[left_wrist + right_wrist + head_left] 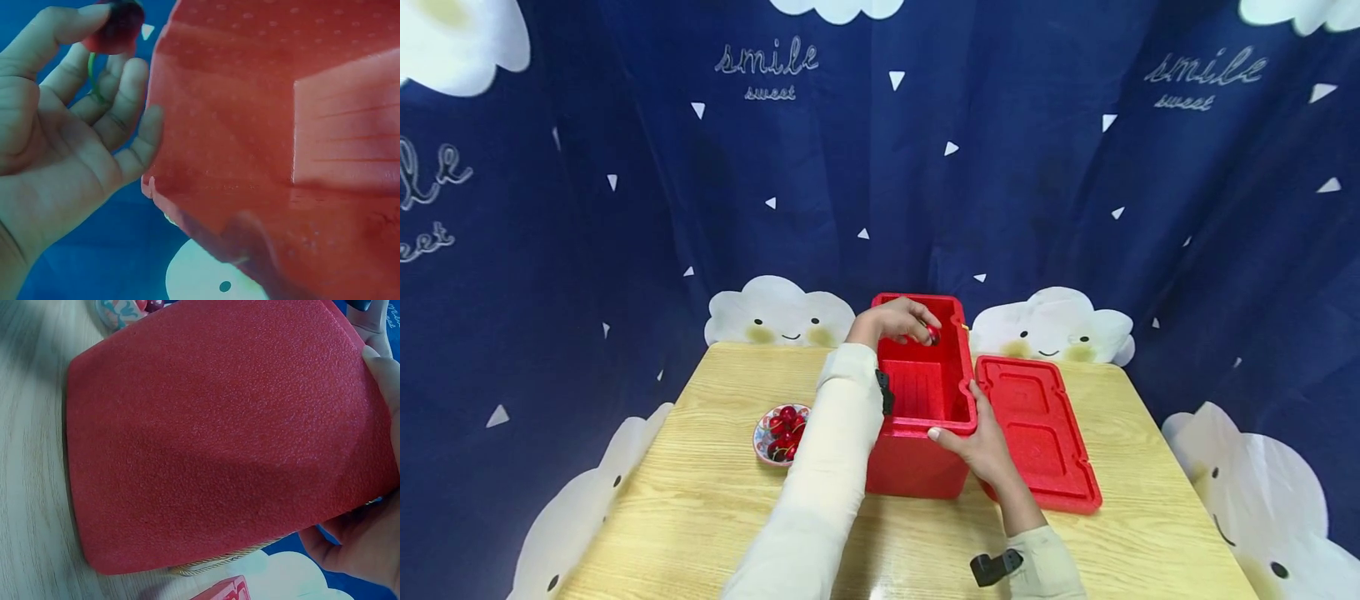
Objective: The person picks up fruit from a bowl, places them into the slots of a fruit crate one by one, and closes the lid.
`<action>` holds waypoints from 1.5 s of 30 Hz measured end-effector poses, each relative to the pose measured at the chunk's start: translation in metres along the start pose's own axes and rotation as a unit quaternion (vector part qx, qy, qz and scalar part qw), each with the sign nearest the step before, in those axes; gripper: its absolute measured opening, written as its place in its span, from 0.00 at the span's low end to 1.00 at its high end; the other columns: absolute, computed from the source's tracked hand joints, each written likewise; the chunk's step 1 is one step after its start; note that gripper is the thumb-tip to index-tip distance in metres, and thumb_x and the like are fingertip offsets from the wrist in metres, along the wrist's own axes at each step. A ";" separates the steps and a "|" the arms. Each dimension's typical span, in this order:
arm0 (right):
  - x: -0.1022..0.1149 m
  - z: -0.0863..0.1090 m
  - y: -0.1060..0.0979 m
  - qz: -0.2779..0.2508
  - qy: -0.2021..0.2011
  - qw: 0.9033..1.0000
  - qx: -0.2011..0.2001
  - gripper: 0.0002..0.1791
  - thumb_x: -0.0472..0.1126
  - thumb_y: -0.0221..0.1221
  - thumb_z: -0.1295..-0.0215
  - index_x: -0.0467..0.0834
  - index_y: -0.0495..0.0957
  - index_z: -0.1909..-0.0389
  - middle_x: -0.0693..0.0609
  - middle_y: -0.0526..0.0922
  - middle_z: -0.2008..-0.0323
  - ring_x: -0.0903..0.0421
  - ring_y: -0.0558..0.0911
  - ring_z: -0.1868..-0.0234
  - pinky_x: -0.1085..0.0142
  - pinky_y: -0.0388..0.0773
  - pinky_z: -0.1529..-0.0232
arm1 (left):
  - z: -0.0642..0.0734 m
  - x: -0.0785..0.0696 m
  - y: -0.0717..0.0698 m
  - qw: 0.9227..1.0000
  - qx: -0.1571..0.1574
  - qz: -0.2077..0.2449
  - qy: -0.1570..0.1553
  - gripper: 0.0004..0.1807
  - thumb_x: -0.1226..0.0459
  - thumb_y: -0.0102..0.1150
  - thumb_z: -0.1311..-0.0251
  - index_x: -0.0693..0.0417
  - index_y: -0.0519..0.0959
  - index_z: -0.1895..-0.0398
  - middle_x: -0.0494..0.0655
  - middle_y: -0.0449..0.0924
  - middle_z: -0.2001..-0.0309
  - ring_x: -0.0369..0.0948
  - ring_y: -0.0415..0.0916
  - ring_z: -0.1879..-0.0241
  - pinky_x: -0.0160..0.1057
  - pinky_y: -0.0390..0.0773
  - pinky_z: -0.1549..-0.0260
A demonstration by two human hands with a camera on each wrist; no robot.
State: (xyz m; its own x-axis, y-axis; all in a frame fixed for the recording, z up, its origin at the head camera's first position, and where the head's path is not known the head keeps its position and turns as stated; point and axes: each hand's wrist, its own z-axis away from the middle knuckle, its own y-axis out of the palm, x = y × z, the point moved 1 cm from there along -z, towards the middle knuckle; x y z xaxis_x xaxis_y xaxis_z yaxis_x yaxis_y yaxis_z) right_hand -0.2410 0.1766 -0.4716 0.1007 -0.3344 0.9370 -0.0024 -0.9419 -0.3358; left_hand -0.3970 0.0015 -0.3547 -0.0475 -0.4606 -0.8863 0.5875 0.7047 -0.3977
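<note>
Dark blue curtains printed with white clouds are hanging behind the wooden counter [700, 500], where a red box [917, 467] is standing open with its lid [1041, 433] lying flat just to its right. The left hand [895, 321] is hovering over the far end of the open box, pinching a red cherry [932, 335] between thumb and fingertips; the left wrist view is showing the same cherry [115, 25] held against the box's inner wall, green stem trailing between the fingers. The right hand [973, 442] is gripping the box's near right corner, thumb over the rim, steadying it. A small patterned dish [763, 433] to the left of the box is holding several more cherries [786, 425]. Judging from this, the moving of cherries is looking far from finished: one is going in, the rest are waiting, and the lid is off. Whether any cherries are lying inside the box I cannot tell.
</note>
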 end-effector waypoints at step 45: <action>0.001 0.002 0.001 -0.001 0.015 1.000 0.004 0.61 0.53 0.72 0.57 0.50 0.42 0.28 0.43 0.59 0.36 0.45 0.64 0.40 0.53 0.74 0.53 | 0.053 0.021 -0.009 0.994 -0.040 -0.054 0.086 0.23 0.69 0.69 0.55 0.57 0.78 0.51 0.53 0.77 0.53 0.45 0.74 0.54 0.42 0.77 0.58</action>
State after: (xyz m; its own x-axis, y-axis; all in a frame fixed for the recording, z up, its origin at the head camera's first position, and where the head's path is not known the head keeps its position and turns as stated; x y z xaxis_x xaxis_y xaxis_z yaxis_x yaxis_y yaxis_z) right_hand -0.2387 0.1754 -0.4709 0.0715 -0.3343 0.9398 0.0048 -0.9420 -0.3355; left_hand -0.3604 -0.0429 -0.3570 -0.2471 -0.4416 -0.8625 0.5056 0.7006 -0.5035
